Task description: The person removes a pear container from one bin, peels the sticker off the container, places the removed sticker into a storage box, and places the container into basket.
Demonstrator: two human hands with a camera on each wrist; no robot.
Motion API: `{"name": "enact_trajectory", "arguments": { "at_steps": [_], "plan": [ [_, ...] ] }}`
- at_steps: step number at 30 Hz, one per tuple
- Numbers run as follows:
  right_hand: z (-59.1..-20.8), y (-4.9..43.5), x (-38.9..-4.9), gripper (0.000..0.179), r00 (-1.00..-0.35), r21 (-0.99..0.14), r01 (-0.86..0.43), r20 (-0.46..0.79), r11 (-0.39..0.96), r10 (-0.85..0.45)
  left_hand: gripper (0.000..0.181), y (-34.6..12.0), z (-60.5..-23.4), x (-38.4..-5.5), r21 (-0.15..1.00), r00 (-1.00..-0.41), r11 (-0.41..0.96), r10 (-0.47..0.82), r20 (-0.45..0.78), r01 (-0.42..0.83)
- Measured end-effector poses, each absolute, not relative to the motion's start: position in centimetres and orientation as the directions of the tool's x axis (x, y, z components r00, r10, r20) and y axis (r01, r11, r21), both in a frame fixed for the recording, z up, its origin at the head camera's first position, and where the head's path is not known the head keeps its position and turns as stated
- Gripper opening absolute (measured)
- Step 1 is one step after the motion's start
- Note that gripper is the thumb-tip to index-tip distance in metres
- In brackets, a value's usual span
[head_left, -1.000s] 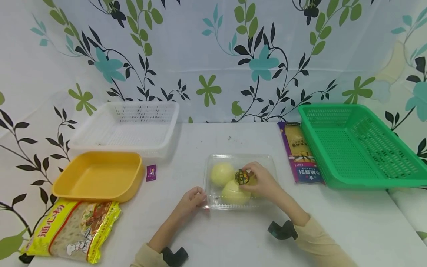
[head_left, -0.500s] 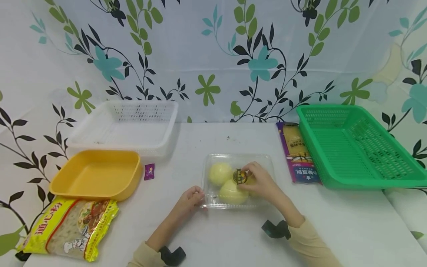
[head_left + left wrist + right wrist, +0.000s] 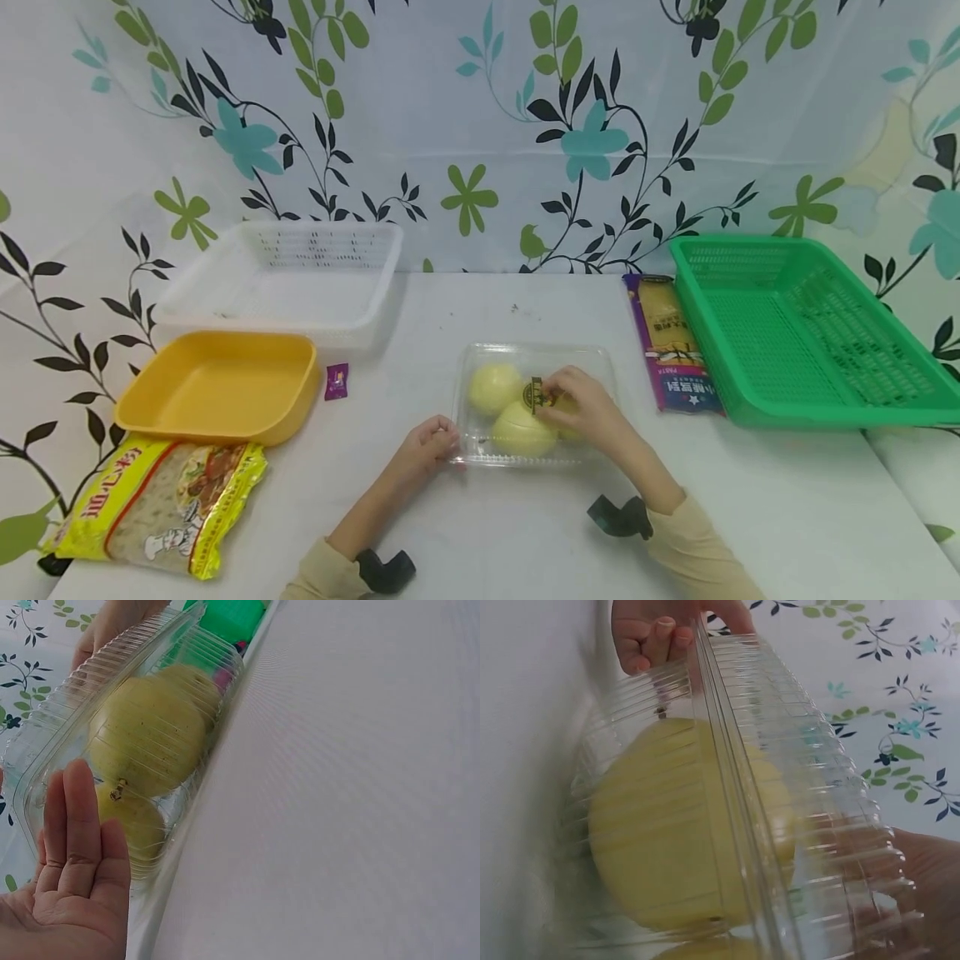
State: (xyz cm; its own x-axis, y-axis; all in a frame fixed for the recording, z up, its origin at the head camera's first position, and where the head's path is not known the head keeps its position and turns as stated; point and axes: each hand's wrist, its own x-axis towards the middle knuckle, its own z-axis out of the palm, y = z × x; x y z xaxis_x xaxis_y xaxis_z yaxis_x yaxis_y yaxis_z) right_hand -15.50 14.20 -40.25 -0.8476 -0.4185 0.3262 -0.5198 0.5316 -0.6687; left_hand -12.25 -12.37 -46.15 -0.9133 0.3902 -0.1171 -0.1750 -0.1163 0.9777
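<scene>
A clear plastic box (image 3: 480, 446) with a ridged lid holds round, pale yellow fruits (image 3: 525, 429), speckled and stemmed like pears. At its front left corner, my left hand (image 3: 427, 448) holds the rim between thumb and fingers. In the left wrist view, the fingers (image 3: 81, 817) of that hand stand against the box's side. My right hand (image 3: 588, 408) reaches over the lid and pinches the edge of a dark and gold sticker (image 3: 533, 394). The sticker appears partly folded and partly covered by the fingertips. The right wrist view shows this hand only blurred, through the plastic.
To the left are a white basket (image 3: 300, 321), a yellow tray (image 3: 217, 429), a yellow food packet (image 3: 161, 508) and a small purple packet (image 3: 337, 381). On the right, a green basket (image 3: 840, 414) stands beside a purple pasta packet (image 3: 671, 342).
The sticker's visible face has become narrower as the right fingertips work at its edge. The left hand and the box stay almost in place; the head view shifts slightly.
</scene>
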Motion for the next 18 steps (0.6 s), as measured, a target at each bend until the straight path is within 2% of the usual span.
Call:
{"name": "enact_trajectory", "arguments": {
  "at_steps": [4, 7, 13, 18],
  "plan": [
    [-40.5, 14.2, -15.7, 0.011, -0.778, -0.59, -0.625, 0.417, 0.511, -0.471, 0.015, -12.5, -46.4, -12.5, 0.973, -0.905, -0.16, 0.416, -0.088, -0.168],
    [-40.6, 14.2, -15.8, 0.007, -0.745, -0.542, -0.667, 0.458, 0.512, -0.486, 0.011, -12.6, -46.6, -12.5, 0.97, -0.888, -0.186, 0.456, -0.057, -0.157],
    [-40.3, 14.0, -15.9, 0.008, -0.736, -0.517, -0.676, 0.446, 0.525, -0.509, 0.006, -13.0, -46.8, -12.6, 0.971, -0.862, -0.224, 0.504, 0.046, -0.079],
    [-40.3, 13.7, -15.7, 0.011, -0.754, -0.529, -0.656, 0.423, 0.538, -0.503, 0.007, -13.4, -47.2, -12.6, 0.973, -0.851, -0.223, 0.52, 0.067, -0.059]
  ]
}}
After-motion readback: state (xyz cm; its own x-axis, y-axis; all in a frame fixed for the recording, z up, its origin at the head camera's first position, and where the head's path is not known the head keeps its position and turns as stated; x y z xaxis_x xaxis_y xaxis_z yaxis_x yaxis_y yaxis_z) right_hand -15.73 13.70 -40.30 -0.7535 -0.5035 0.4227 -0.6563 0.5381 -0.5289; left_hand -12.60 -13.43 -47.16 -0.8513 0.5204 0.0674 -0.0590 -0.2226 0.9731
